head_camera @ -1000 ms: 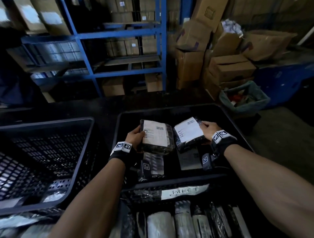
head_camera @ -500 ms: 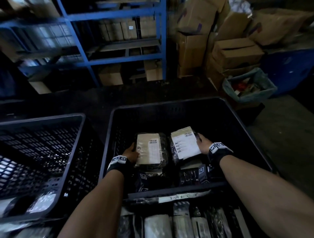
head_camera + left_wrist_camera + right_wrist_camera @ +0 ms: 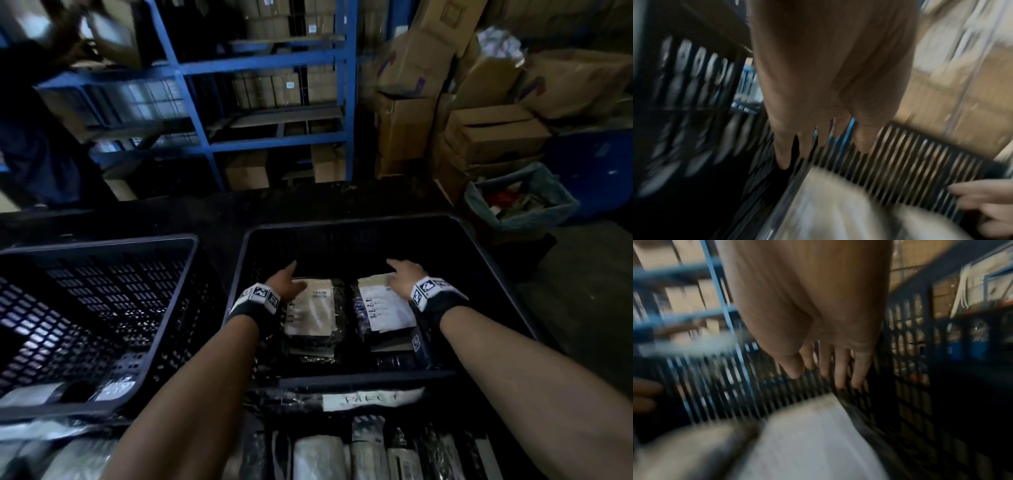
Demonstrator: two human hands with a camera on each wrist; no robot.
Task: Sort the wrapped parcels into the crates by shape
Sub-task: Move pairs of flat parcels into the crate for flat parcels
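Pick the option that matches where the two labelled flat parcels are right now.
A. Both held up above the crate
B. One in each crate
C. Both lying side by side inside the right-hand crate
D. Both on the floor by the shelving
C: the left parcel and the right parcel lie side by side inside the right-hand crate, with the left hand and right hand open above them.
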